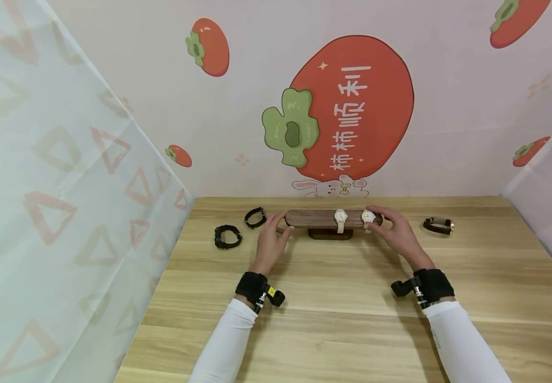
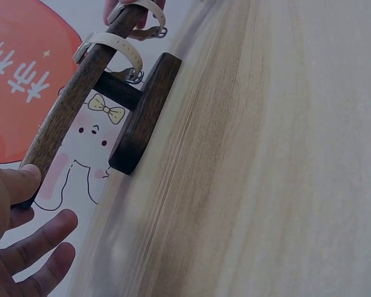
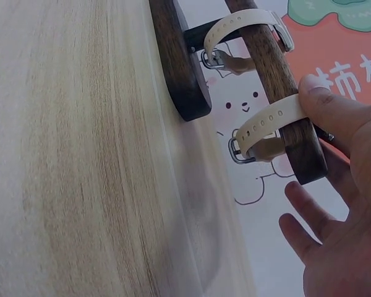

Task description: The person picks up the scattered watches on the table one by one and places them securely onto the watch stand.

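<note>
Dark brown wood makes up the watch stand (image 1: 311,219), a long bar raised on a short post over a small base (image 2: 147,117), set near the middle of the tabletop's (image 1: 328,319) far edge. Two cream-strapped watches ring the bar: the inner watch (image 1: 340,217) just right of centre, the outer watch (image 1: 368,217) close to the right end, both straps buckled underneath.

The left hand (image 1: 271,239) pinches the bar's left end, thumb against its side, the other fingers spread. The right hand (image 1: 397,234) grips the right end, its thumb on the bar beside the outer strap.

Toward the far left corner lie a black watch (image 1: 219,237) and a smaller black band (image 1: 248,219); another black watch (image 1: 436,230) lies nearer the far right corner.

The base looks short for so long a bar, so uneven pressure from the two hands could tip the stand. The outer watch seems likeliest to slip off, should that thumb drag its strap past the end. A push away might knock the stand against the wall.
</note>
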Demonstrator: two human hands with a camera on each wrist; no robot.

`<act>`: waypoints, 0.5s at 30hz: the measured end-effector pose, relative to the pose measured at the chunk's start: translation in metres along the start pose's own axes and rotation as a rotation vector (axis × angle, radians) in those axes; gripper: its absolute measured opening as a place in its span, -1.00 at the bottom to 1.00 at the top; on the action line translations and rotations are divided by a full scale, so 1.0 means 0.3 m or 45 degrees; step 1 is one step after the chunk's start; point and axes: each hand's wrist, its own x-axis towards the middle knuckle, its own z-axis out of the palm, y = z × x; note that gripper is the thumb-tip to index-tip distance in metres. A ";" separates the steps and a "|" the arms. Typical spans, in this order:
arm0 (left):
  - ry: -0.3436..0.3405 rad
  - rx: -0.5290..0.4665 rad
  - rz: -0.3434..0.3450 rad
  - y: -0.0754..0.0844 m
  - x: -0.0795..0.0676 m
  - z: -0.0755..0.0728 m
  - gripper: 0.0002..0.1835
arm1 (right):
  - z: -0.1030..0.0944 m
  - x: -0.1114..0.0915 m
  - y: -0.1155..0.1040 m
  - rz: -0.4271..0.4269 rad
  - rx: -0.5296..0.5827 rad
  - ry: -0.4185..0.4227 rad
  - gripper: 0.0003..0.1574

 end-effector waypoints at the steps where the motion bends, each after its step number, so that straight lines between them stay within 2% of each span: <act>1: 0.001 0.001 -0.001 0.000 0.000 0.000 -0.41 | 0.002 0.002 0.000 -0.005 -0.005 0.002 -0.33; 15: -0.001 0.000 -0.017 0.004 -0.001 -0.001 -0.41 | 0.019 0.016 0.006 -0.090 -0.033 0.038 -0.38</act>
